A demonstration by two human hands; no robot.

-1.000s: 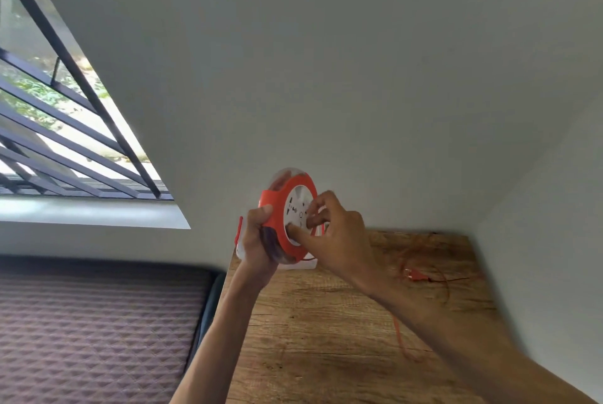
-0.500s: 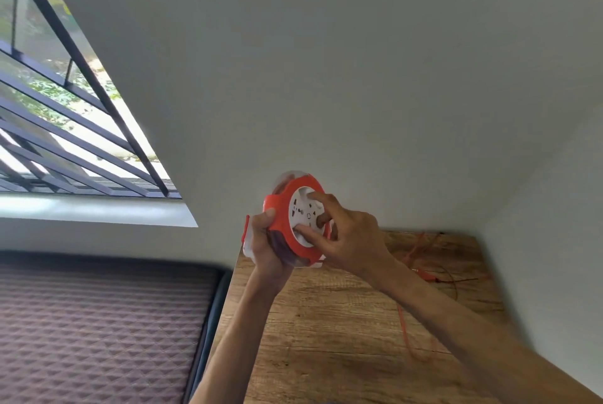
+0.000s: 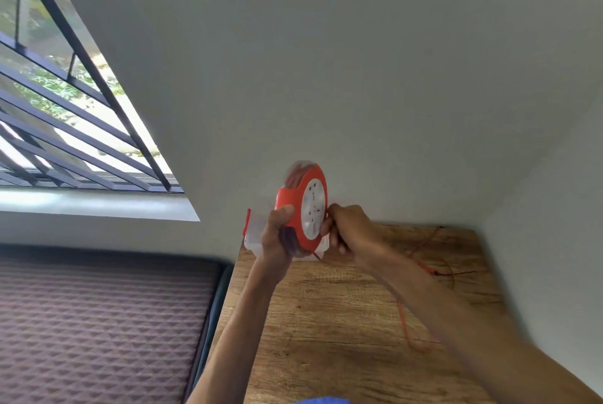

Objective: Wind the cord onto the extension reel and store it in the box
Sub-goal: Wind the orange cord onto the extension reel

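Note:
An orange extension reel (image 3: pixel 295 199) with a white socket face is held upright above the far end of the wooden table (image 3: pixel 329 332). My left hand (image 3: pixel 277 234) grips its left rim from below. My right hand (image 3: pixel 349 230) is closed at the reel's right edge, fingers on its white face. Orange cord (image 3: pixel 404 322) trails loose over the table to the right, partly hidden by my right forearm. A clear plastic box (image 3: pixel 253 234) with an orange clip stands behind the reel, mostly hidden by my left hand.
A grey wall rises right behind the table, and a second wall closes its right side. A quilted dark mattress (image 3: pixel 98 328) lies left of the table. A barred window (image 3: pixel 65 129) is at upper left. Something blue (image 3: pixel 323 399) shows at the bottom edge.
My right hand has swung from the reel's face around to its right edge, turning it. The reel has shifted slightly rightwards in view, and the loose cord has shifted.

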